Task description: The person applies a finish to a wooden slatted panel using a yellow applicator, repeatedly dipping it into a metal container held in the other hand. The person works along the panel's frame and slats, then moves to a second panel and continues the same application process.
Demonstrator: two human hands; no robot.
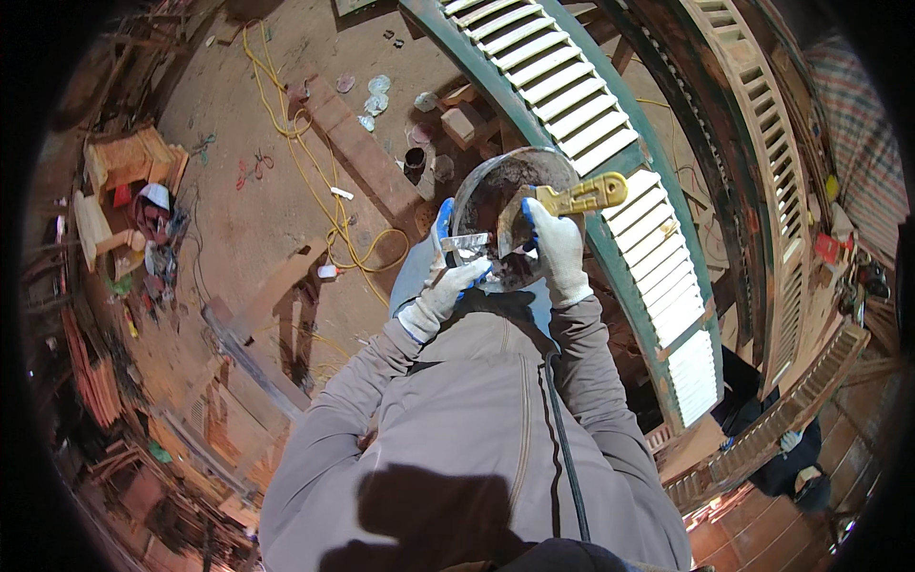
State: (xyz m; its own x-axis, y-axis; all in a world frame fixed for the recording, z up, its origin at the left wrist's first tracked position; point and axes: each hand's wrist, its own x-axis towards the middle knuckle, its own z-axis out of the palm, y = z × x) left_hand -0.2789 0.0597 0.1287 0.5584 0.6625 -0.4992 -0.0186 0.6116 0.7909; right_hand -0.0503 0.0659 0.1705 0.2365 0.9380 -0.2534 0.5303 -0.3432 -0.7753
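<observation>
A round metal bucket [474, 179] with a paste-smeared inside sits in front of my body. My right hand [560, 250], in a white and blue glove, is closed on a putty knife [589, 194]; its yellow handle points right and its smeared blade hangs over the bucket. At the bucket's left side, my left hand [448, 291], gloved alike, closes around a small flat scraper [464, 242] with pale paste on it. Blue fingertips of that hand lie along the bucket's outer left rim. How its palm grips is partly hidden.
A long green curved frame with white slats [581, 105] arches past my right side. Wooden slatted frames [753, 86] stand beyond it. A yellow cord [329, 191] winds over the floor near a wooden plank [362, 157]. A dark can [415, 162] stands beyond the bucket.
</observation>
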